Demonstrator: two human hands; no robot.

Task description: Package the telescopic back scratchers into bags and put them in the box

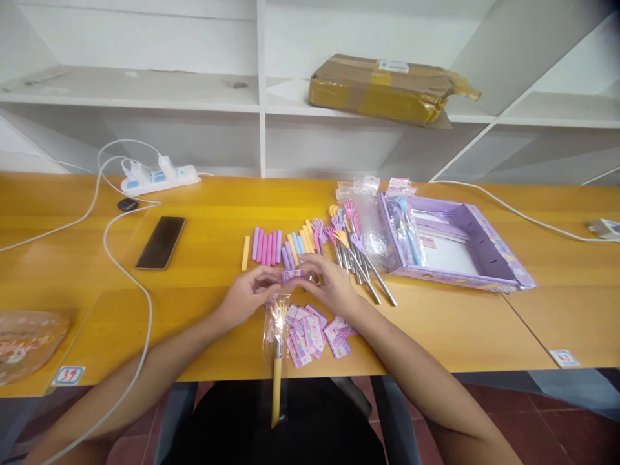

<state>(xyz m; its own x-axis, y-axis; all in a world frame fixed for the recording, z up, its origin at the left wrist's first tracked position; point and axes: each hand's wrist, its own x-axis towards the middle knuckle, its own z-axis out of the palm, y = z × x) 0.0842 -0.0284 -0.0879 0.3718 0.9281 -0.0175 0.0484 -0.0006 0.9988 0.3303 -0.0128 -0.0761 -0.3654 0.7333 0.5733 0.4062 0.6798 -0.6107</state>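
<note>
Between my two hands a small purple-pink printed card (292,276) is pinched, its ends at the fingertips. My left hand (245,297) grips it from the left, and my right hand (330,284) from the right. Just below the fingers lies a clear bag with a yellow back scratcher (277,381) inside, its handle reaching past the table's front edge. Whether the card touches the bag's top is hard to make out. More printed cards (307,336) lie in a loose pile by my right wrist. Beyond the hands are coloured handle tubes (266,247) and hand-shaped back scratchers (358,248) with metal rods.
A purple display box (504,248) with a bagged scratcher stands at the right, beside clear bags (368,219). At the left are a phone (161,242), a power strip (159,179) and a white cable (148,310). A taped carton (382,90) sits on the shelf.
</note>
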